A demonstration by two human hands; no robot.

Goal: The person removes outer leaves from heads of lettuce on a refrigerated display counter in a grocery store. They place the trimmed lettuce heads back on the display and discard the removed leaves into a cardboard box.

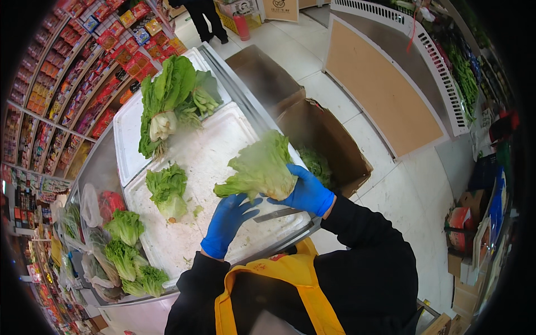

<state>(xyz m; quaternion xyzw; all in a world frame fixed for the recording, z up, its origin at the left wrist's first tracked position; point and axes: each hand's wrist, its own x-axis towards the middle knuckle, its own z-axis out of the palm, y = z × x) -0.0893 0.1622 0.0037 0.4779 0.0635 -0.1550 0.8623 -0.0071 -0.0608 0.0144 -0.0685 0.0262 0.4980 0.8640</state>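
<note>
My right hand [309, 190], in a blue glove, grips a head of lettuce [264, 167] by its base end, leaves pointing left. My blue-gloved left hand [230, 224] is just under the leaves with its fingers apart; whether it touches them I cannot tell. Below both hands a knife blade [276, 215] lies over the white foam board [217, 146]; its handle is not visible. A smaller lettuce [167, 190] rests on the board to the left, beside a torn leaf bit [198, 210].
Tied leafy greens [167, 100] lie on a second foam board [130, 138]. Several lettuces [125, 255] and bagged vegetables [98, 264] line the left side. An open cardboard box [347, 155] with leaves inside stands right of the counter. A person [205, 19] stands at the back.
</note>
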